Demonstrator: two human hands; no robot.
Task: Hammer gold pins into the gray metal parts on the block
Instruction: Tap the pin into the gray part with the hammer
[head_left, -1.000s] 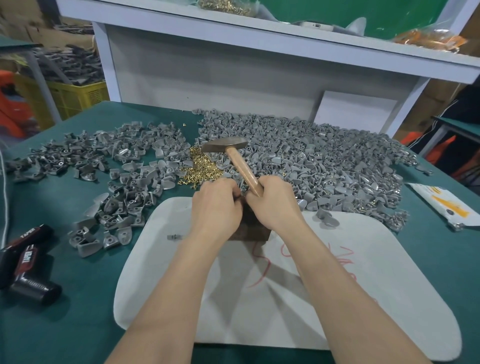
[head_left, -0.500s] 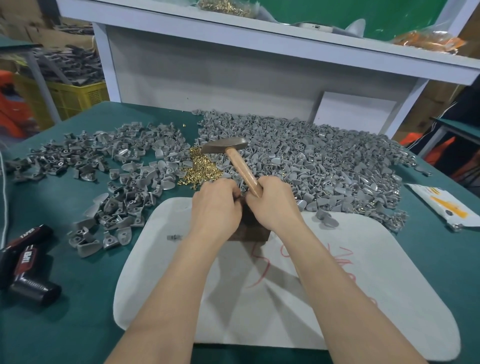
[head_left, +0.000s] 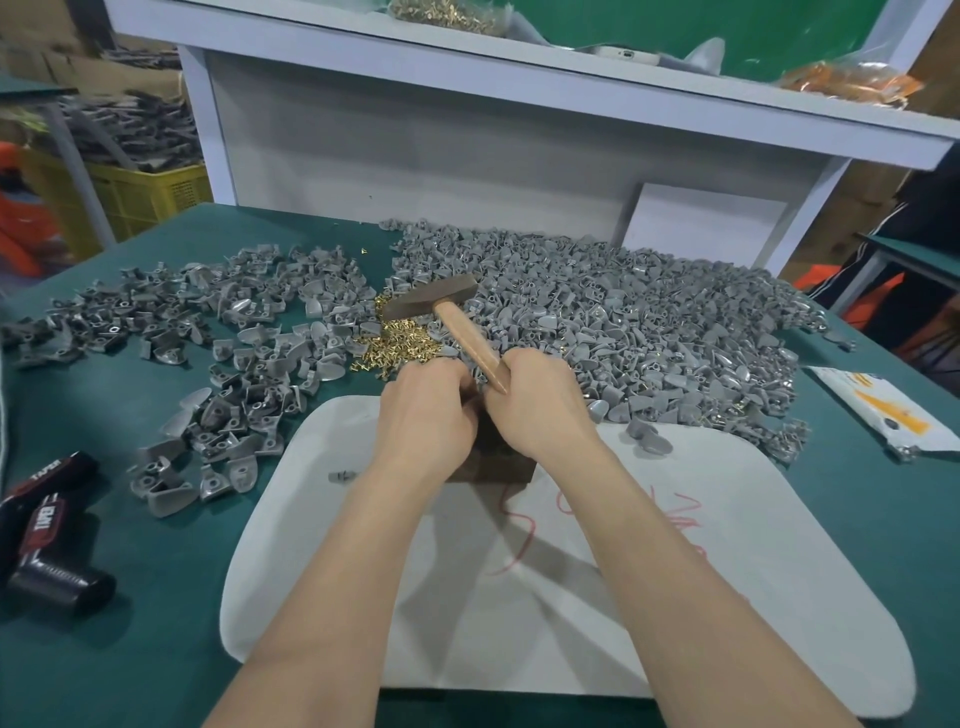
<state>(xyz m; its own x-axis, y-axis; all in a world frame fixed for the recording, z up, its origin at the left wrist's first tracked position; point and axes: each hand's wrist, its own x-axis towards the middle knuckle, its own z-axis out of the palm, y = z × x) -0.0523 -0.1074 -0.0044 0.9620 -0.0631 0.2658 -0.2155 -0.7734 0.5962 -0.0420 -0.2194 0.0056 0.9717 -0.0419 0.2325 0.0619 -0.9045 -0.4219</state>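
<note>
Head view: nothing has shifted this past second. My right hand (head_left: 543, 402) keeps its grip wrapped round the hammer (head_left: 457, 317), head up at 12 o'clock. My left hand (head_left: 423, 410) curls over the block (head_left: 498, 460), and I cannot tell what its grip holds. The gold pins (head_left: 397, 343) wait at 11 o'clock. Still positioning, I judge.

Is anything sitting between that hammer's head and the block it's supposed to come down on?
Only the person's own left hand: it lies over the top of the dark block, hiding whatever is on it. The hammer, gripped by the right hand, has its head raised above the gold pins. Nothing else intervenes.
</note>
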